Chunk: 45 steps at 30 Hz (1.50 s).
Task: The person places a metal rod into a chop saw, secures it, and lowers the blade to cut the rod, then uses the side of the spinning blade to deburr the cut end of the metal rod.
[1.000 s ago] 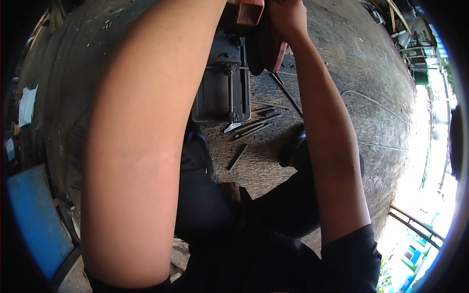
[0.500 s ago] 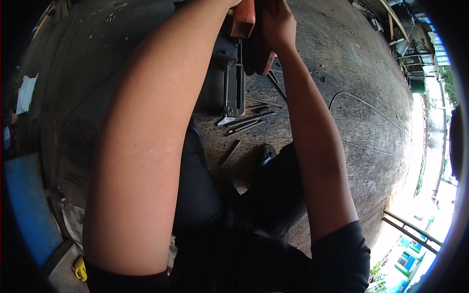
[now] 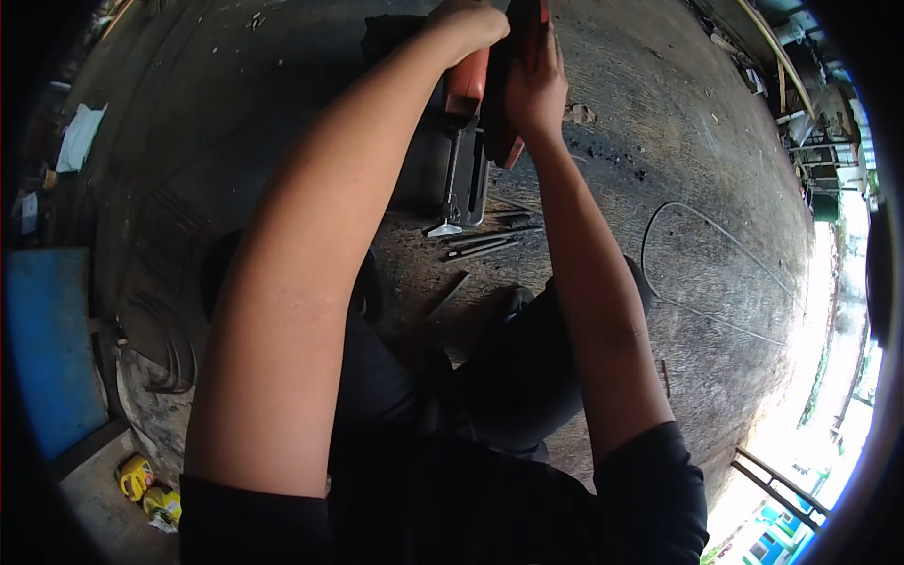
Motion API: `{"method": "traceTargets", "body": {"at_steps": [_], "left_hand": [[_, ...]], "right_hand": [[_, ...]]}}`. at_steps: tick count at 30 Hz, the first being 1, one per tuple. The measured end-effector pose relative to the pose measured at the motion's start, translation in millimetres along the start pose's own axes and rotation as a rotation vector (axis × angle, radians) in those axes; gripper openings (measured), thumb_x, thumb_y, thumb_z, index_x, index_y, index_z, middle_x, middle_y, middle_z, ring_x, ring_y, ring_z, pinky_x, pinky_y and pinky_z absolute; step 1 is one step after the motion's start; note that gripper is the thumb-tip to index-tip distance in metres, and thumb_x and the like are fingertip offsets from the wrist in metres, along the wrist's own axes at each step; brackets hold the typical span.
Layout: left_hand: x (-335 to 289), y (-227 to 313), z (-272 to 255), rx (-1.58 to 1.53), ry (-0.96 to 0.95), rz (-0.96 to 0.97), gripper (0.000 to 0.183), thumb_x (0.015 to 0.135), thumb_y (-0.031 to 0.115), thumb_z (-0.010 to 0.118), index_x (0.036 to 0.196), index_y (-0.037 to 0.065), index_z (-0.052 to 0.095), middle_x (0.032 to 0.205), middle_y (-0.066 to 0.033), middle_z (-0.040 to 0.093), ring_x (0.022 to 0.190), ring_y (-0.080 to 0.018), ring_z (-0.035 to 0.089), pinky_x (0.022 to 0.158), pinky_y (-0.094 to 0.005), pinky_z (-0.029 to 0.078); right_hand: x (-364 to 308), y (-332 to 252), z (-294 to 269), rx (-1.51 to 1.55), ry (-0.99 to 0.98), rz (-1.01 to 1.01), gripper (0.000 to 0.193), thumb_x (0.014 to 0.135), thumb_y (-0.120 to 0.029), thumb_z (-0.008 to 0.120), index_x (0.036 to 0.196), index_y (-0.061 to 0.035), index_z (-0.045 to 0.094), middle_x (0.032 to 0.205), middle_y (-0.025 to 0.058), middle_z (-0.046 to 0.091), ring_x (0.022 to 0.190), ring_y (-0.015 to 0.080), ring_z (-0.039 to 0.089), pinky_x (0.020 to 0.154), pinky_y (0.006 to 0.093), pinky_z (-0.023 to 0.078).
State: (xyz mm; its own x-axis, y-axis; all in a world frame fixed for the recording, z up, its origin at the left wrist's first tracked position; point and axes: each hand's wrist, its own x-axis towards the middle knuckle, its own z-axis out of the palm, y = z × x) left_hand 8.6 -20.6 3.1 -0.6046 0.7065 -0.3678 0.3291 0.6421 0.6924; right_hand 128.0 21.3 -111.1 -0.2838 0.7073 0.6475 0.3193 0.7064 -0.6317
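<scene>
Ahead of me on the dark ground stands what looks like a cut-off saw, with a red housing and a dark guard edged in red. My left hand is closed over the top of the red housing, its fingertips partly hidden. Against the guard's right side lies my right hand, fingers stretched upward along it. Below the housing show the saw's metal base and a clamp screw with a pale end piece. The blade is out of sight.
Several dark metal bars and a short flat piece lie between the saw and my legs. A looped cable or wire rests at right. A blue panel and yellow containers are at left.
My view has shifted, so the saw's housing and both hands sit lower in the picture. More of my left hand shows, still on the housing. My right hand stays against the guard.
</scene>
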Motion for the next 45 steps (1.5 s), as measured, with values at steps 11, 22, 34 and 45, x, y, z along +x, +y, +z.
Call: {"method": "traceTargets", "body": {"at_steps": [11,22,34,45], "left_hand": [[6.5,-62.5,37.3,-0.082,0.110,0.234,0.025,0.068,0.020,0.065,0.072,-0.004,0.065,0.068,-0.0127,0.066,0.065,-0.0220,0.066,0.063,-0.0336,0.052],[-14.2,-77.1,41.9,-0.105,0.104,0.192,0.029,0.063,0.023,0.063,0.069,-0.006,0.066,0.074,-0.0237,0.066,0.077,-0.0327,0.068,0.072,-0.0381,0.054],[-23.5,-85.0,48.9,-0.076,0.142,0.226,0.030,0.063,0.024,0.062,0.065,-0.006,0.065,0.067,-0.0245,0.064,0.073,-0.0357,0.068,0.070,-0.0400,0.054],[-27.6,-89.9,52.1,-0.049,0.173,0.243,0.033,0.064,0.025,0.063,0.068,-0.008,0.065,0.070,-0.0277,0.064,0.076,-0.0382,0.067,0.071,-0.0413,0.053]], "right_hand": [[-42.7,-4.5,-2.8,0.018,0.031,-0.026,0.059,0.085,-0.006,0.055,0.140,-0.0024,0.034,0.135,0.0326,0.038,0.121,0.0463,0.043,0.096,0.0437,0.043],[-65.4,-13.0,-2.7,0.020,0.016,0.033,0.059,0.087,-0.005,0.052,0.142,-0.0057,0.031,0.139,0.0300,0.035,0.124,0.0445,0.040,0.095,0.0441,0.045],[-76.5,-14.2,-4.6,0.030,-0.015,0.086,0.062,0.085,-0.007,0.056,0.142,-0.0051,0.030,0.141,0.0266,0.035,0.125,0.0438,0.041,0.099,0.0428,0.041],[-82.6,-15.2,-5.1,0.036,-0.020,0.111,0.063,0.085,-0.008,0.056,0.142,-0.0059,0.030,0.142,0.0250,0.034,0.123,0.0446,0.042,0.097,0.0437,0.043]]}}
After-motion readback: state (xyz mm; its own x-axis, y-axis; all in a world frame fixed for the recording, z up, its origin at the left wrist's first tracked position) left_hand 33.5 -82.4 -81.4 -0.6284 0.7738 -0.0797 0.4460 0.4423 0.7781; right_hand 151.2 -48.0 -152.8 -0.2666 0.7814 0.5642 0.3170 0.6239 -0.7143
